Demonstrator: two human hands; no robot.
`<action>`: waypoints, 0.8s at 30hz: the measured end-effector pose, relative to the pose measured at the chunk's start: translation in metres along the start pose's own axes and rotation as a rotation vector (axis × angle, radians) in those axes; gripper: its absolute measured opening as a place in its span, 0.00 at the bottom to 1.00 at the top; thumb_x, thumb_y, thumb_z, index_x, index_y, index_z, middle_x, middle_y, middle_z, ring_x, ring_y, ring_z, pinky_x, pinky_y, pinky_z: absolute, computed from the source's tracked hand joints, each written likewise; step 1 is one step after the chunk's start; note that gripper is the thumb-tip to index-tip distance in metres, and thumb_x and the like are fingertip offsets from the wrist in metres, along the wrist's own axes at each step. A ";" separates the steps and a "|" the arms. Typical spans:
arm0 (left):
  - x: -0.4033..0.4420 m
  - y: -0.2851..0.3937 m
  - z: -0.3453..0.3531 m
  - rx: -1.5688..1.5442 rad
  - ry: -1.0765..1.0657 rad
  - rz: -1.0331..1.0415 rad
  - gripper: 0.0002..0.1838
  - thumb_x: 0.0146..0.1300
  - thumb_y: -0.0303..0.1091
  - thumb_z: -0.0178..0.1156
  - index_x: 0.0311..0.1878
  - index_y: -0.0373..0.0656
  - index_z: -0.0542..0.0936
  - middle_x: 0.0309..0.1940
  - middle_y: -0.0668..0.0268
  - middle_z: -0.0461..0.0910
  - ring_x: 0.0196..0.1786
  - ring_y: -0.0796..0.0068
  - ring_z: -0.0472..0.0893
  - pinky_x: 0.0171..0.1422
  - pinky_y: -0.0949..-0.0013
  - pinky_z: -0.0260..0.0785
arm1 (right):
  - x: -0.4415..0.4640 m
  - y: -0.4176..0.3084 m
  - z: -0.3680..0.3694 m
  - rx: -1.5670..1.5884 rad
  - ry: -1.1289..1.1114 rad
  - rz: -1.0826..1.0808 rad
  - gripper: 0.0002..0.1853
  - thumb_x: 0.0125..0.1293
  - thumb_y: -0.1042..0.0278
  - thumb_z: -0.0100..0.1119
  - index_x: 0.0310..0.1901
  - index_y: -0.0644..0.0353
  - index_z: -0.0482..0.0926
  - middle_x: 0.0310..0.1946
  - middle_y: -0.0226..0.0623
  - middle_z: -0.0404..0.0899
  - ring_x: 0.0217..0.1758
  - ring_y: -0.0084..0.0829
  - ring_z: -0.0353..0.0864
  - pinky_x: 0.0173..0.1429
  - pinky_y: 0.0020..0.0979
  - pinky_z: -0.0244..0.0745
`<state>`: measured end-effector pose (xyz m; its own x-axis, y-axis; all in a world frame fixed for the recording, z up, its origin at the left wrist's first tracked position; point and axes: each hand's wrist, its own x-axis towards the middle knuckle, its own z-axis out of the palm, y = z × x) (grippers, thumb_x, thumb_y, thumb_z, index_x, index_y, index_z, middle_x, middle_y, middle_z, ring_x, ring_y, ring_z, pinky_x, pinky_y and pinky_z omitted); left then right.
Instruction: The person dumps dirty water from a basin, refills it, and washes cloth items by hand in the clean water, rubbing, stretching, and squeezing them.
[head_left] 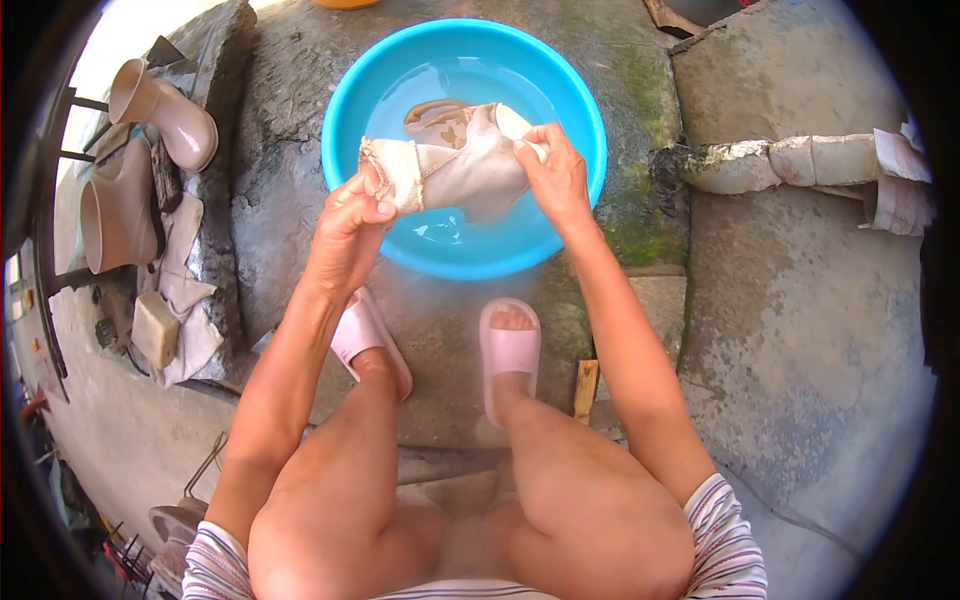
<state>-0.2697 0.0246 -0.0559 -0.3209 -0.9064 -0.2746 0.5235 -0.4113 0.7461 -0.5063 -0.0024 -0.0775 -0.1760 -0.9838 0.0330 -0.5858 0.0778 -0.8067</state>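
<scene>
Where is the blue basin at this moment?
In the head view, the blue basin is at upper centre, beyond the pink slippers, below the held cloth.

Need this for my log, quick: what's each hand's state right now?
Left hand: closed, gripping one end of the pale cloth.
Right hand: closed, gripping the cloth's other end.

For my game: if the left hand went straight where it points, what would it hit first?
The pale cloth the left hand grips; beyond, probably the blue basin, though depth is unclear.

Pale beige cloth (470, 170), frilled at one end, stretches over the blue basin (464, 271)
</scene>
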 end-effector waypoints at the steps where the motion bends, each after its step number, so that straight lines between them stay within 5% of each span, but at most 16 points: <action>1: -0.001 0.001 0.002 0.001 0.003 0.001 0.06 0.44 0.26 0.54 0.27 0.44 0.69 0.31 0.71 0.69 0.37 0.79 0.67 0.47 0.74 0.57 | 0.000 0.005 0.002 0.055 -0.056 0.105 0.13 0.54 0.64 0.55 0.37 0.63 0.71 0.35 0.42 0.77 0.40 0.37 0.76 0.45 0.35 0.69; 3: -0.004 0.003 0.012 0.169 -0.009 0.054 0.09 0.43 0.23 0.53 0.21 0.46 0.62 0.26 0.75 0.64 0.33 0.82 0.63 0.43 0.77 0.55 | 0.000 0.015 0.001 0.108 -0.113 0.210 0.11 0.55 0.65 0.53 0.36 0.61 0.70 0.36 0.39 0.76 0.40 0.36 0.75 0.46 0.36 0.68; 5: -0.005 0.003 0.014 0.214 -0.001 0.072 0.09 0.43 0.23 0.53 0.20 0.46 0.63 0.25 0.75 0.64 0.33 0.82 0.63 0.44 0.77 0.55 | 0.003 0.020 -0.004 1.041 -0.124 0.594 0.07 0.58 0.66 0.51 0.37 0.56 0.70 0.38 0.33 0.74 0.45 0.33 0.72 0.51 0.39 0.65; 8: -0.003 -0.003 0.004 0.223 0.003 0.037 0.08 0.41 0.25 0.54 0.23 0.47 0.65 0.30 0.73 0.71 0.35 0.81 0.67 0.42 0.76 0.57 | 0.009 0.023 -0.013 1.330 -0.027 0.692 0.06 0.61 0.68 0.50 0.40 0.53 0.71 0.41 0.33 0.74 0.48 0.31 0.71 0.54 0.45 0.62; 18: 0.008 -0.017 0.002 -0.013 0.275 -0.109 0.03 0.52 0.26 0.52 0.31 0.38 0.71 0.33 0.64 0.74 0.38 0.75 0.74 0.46 0.71 0.66 | 0.005 0.023 -0.001 1.583 0.087 0.451 0.11 0.65 0.68 0.44 0.49 0.57 0.67 0.50 0.37 0.70 0.54 0.34 0.69 0.60 0.38 0.62; 20: 0.009 -0.018 0.001 0.012 0.284 -0.146 0.06 0.54 0.26 0.52 0.35 0.35 0.72 0.36 0.62 0.75 0.38 0.75 0.76 0.47 0.71 0.68 | 0.004 0.017 0.003 1.413 0.116 0.326 0.12 0.66 0.68 0.44 0.49 0.60 0.66 0.47 0.37 0.72 0.50 0.32 0.72 0.56 0.32 0.68; 24: 0.012 -0.015 0.011 0.298 0.399 -0.147 0.11 0.57 0.32 0.52 0.40 0.35 0.73 0.40 0.62 0.75 0.40 0.76 0.74 0.48 0.72 0.66 | 0.000 -0.012 0.000 1.231 0.170 0.442 0.12 0.66 0.66 0.45 0.47 0.62 0.67 0.41 0.35 0.75 0.42 0.27 0.76 0.47 0.28 0.72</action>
<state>-0.2901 0.0210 -0.0638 -0.0178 -0.8313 -0.5555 0.2290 -0.5442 0.8071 -0.4987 -0.0030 -0.0678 -0.3151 -0.8739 -0.3701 0.6288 0.0999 -0.7711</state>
